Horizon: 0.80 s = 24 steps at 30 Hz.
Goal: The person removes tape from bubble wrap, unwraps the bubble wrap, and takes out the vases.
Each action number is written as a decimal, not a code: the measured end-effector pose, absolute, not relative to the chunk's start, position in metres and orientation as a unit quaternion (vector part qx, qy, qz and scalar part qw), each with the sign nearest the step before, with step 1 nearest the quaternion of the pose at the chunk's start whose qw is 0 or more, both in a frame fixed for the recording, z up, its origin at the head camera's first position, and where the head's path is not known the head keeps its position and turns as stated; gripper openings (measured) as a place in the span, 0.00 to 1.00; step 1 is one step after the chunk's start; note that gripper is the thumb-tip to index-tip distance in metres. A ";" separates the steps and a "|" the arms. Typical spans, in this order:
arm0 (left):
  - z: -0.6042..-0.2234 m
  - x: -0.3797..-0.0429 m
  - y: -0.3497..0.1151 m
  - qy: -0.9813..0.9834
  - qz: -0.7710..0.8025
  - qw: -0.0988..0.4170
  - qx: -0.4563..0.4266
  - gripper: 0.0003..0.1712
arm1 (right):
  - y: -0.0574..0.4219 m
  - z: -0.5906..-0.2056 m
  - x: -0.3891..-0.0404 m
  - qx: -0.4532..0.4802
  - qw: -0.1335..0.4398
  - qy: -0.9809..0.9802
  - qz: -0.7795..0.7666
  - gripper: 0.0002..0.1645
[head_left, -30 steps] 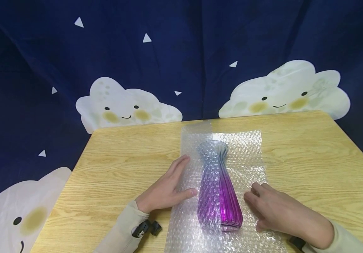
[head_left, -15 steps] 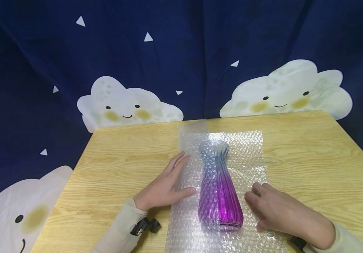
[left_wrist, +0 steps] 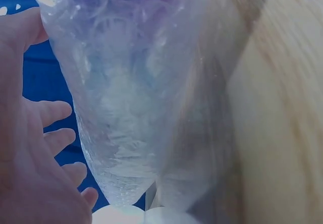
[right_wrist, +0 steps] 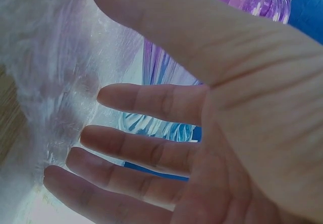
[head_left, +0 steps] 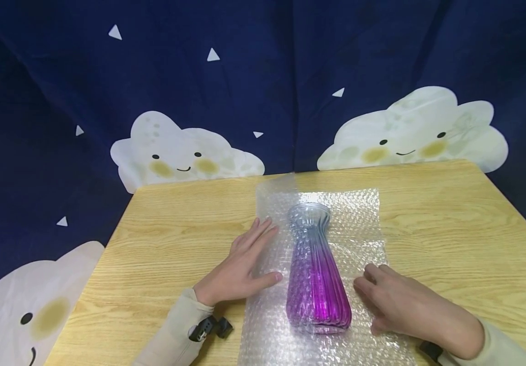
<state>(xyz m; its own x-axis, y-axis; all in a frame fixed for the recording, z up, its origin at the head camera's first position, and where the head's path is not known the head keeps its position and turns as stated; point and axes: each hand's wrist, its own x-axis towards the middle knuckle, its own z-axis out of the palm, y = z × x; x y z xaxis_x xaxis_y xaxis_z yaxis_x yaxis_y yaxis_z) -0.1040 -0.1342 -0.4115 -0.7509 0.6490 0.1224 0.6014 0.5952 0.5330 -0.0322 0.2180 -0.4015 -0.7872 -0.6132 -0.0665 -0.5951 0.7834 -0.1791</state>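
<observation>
A glass vase [head_left: 331, 290], clear blue at the neck and purple at the base, lies on a sheet of bubble wrap [head_left: 359, 218]. A folded-over flap of the wrap covers the vase's left part. My left hand [head_left: 240, 272] rests at the flap's left side, fingers spread and straight; in the left wrist view its thumb touches the wrap [left_wrist: 116, 98]. On the other side, my right hand [head_left: 411, 307] rests on the wrap beside the vase. In the right wrist view, that hand's fingers [right_wrist: 146, 146] are extended against the wrap, and its thumb partly hides the vase.
The wooden table [head_left: 176, 229] extends on both sides of the wrap. A dark blue curtain [head_left: 244, 76] with printed clouds hangs behind it. Small black devices [head_left: 210, 328] are worn at the wrists.
The flap's edge has slid left across the vase, leaving more of its purple side bare. My left hand has shifted slightly left, its fingers spreading a little. My right hand stays in place.
</observation>
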 end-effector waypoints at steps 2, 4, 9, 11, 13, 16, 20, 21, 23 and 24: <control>-0.412 -0.104 -0.134 0.890 0.281 0.038 0.356 0.53 | 0.218 -0.402 -0.032 -0.321 0.060 0.942 -0.073 0.35; -0.412 -0.104 -0.135 0.889 0.282 0.038 0.359 0.53 | 0.218 -0.401 -0.033 -0.320 0.062 0.943 -0.072 0.35; -0.413 -0.104 -0.134 0.888 0.284 0.045 0.359 0.53 | 0.218 -0.401 -0.034 -0.317 0.070 0.943 -0.070 0.35; -0.414 -0.104 -0.134 0.889 0.285 0.052 0.356 0.53 | 0.218 -0.401 -0.034 -0.318 0.071 0.943 -0.071 0.35; -0.413 -0.103 -0.134 0.889 0.285 0.059 0.353 0.52 | 0.218 -0.401 -0.033 -0.318 0.071 0.943 -0.071 0.35; -0.413 -0.103 -0.134 0.889 0.288 0.066 0.351 0.51 | 0.218 -0.401 -0.033 -0.319 0.071 0.942 -0.072 0.35; -0.412 -0.103 -0.133 0.889 0.292 0.073 0.346 0.49 | 0.218 -0.401 -0.034 -0.319 0.072 0.942 -0.073 0.35; -0.412 -0.103 -0.133 0.889 0.294 0.073 0.345 0.48 | 0.218 -0.401 -0.034 -0.319 0.074 0.942 -0.073 0.35; -0.412 -0.103 -0.133 0.890 0.292 0.069 0.345 0.47 | 0.219 -0.401 -0.034 -0.319 0.074 0.942 -0.074 0.35; -0.412 -0.103 -0.133 0.890 0.291 0.066 0.344 0.46 | 0.218 -0.401 -0.034 -0.319 0.074 0.942 -0.074 0.35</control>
<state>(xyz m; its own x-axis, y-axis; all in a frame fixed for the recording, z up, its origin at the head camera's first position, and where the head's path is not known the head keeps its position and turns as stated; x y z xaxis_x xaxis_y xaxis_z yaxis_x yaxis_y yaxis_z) -0.1035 -0.1328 -0.4121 -0.7545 0.6510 0.0825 0.5743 0.5942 0.5631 -0.0338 0.2184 -0.4006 -0.7859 -0.6115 -0.0924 -0.5895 0.7859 -0.1869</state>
